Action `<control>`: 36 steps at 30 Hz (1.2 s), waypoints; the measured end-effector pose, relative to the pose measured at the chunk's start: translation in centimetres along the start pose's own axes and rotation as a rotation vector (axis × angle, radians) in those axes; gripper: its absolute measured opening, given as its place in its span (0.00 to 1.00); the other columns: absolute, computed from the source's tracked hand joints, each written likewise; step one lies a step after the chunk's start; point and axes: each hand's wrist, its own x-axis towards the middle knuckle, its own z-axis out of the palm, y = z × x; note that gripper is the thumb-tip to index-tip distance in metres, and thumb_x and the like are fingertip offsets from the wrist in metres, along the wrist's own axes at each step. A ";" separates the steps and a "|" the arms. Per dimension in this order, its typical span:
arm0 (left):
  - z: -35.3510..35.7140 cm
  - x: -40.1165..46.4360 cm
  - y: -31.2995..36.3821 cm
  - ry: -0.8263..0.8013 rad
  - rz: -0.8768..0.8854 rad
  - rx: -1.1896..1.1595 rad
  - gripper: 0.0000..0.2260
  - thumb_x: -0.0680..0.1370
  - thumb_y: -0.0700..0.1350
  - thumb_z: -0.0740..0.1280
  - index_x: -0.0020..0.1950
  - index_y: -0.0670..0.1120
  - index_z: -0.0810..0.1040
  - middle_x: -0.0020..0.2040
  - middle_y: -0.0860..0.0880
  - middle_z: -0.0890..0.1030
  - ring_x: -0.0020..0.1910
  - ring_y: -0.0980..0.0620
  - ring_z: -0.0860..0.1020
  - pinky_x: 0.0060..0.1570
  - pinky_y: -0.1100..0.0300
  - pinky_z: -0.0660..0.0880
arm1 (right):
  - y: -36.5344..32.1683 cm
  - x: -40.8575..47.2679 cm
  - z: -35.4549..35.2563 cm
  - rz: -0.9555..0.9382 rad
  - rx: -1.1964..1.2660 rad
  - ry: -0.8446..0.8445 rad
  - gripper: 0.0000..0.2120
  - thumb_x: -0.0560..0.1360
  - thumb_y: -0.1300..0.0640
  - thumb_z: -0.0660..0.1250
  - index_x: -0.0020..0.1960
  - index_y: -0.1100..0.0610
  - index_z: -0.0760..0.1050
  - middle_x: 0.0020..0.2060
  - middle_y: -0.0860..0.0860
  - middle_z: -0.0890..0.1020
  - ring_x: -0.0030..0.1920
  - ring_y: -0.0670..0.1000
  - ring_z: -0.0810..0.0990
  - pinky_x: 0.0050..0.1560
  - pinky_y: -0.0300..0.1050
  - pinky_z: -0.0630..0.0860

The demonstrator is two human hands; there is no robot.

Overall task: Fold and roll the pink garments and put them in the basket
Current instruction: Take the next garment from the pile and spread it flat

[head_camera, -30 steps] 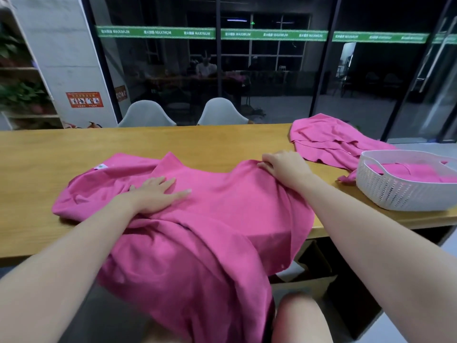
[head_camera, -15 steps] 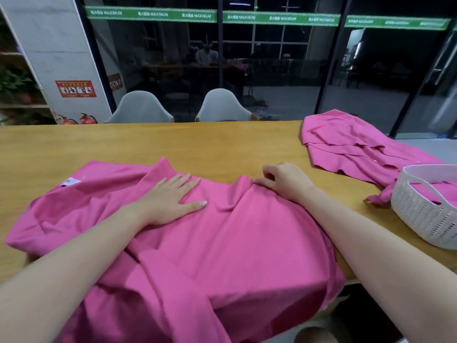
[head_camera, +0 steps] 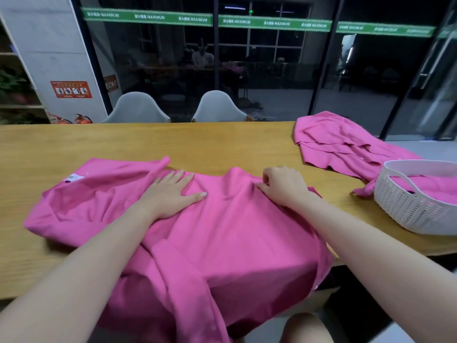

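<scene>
A large pink garment [head_camera: 222, 243] lies spread on the wooden table [head_camera: 173, 144], its lower part hanging over the near edge. My left hand [head_camera: 173, 191] rests flat on it with fingers spread. My right hand [head_camera: 284, 185] pinches a fold of the fabric near the garment's far edge. A white label shows at the garment's left. A second pink garment [head_camera: 341, 144] lies crumpled at the far right. The white perforated basket [head_camera: 408, 211] stands at the right edge, with pink fabric inside it.
Two pale chairs [head_camera: 217, 107] stand behind the table's far side, in front of dark glass walls. A pillar with a red sign and fire extinguishers is at the back left. My knee shows below the table edge.
The garment has shifted a little away from me on the table. My left hand stays flat on it, and my right hand keeps its pinch on the fabric's far edge.
</scene>
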 end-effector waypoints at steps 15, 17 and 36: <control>0.4 -6.9 -2.0 0.332 -0.068 -0.009 0.31 0.78 0.68 0.52 0.70 0.51 0.75 0.75 0.41 0.70 0.79 0.41 0.60 0.75 0.36 0.59 | -4.9 -8.5 0.1 0.189 0.090 -0.272 0.51 0.74 0.22 0.40 0.83 0.57 0.50 0.82 0.59 0.50 0.82 0.60 0.47 0.80 0.62 0.43; 0.2 -8.8 -3.3 0.101 -0.276 -0.005 0.40 0.74 0.77 0.52 0.81 0.57 0.60 0.83 0.44 0.53 0.82 0.43 0.47 0.75 0.32 0.47 | -4.5 -8.6 0.3 0.157 0.084 -0.258 0.54 0.71 0.19 0.39 0.83 0.55 0.51 0.82 0.59 0.52 0.82 0.60 0.49 0.80 0.62 0.45; -2.5 5.6 -5.4 -0.247 -0.348 0.010 0.53 0.60 0.88 0.46 0.80 0.67 0.40 0.83 0.51 0.37 0.82 0.43 0.39 0.73 0.25 0.42 | 2.7 10.9 4.8 0.002 0.100 -0.341 0.53 0.67 0.15 0.45 0.83 0.46 0.52 0.83 0.48 0.51 0.82 0.51 0.49 0.81 0.56 0.47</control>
